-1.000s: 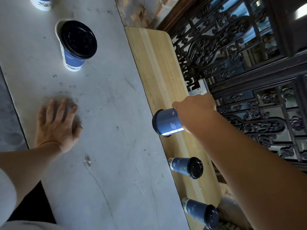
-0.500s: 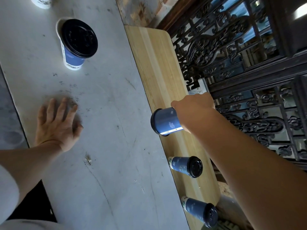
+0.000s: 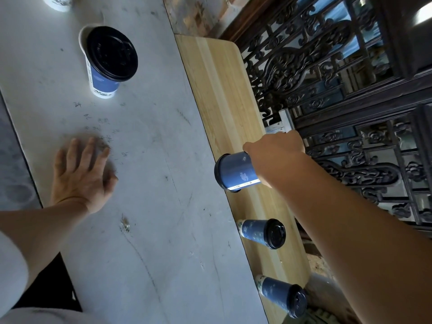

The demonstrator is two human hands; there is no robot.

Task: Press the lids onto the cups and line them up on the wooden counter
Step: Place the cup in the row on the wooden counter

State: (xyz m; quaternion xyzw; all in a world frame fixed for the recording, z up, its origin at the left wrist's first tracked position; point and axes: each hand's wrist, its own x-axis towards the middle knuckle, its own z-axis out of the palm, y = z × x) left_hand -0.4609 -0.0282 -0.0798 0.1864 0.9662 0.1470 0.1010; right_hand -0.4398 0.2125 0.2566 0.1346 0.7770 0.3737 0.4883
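Note:
My right hand [image 3: 274, 152] grips a blue paper cup [image 3: 236, 171] with a black lid, holding it over the wooden counter [image 3: 217, 90]; whether its base touches the wood I cannot tell. Two more lidded blue cups [image 3: 260, 232] [image 3: 280, 293] stand in a row on the counter nearer me. Another blue cup [image 3: 105, 64] with a black lid sitting loosely on it stands on the grey table [image 3: 149, 206] at the far left. My left hand [image 3: 81, 174] rests flat on that table, fingers spread.
The bottom of one more cup [image 3: 57, 2] shows at the top left edge. A dark carved wooden screen [image 3: 339, 90] runs along the counter's right side. A black object [image 3: 49, 286] lies by my left arm.
My right hand has drifted slightly left and lower with the cup. The left hand has stayed flat on the table.

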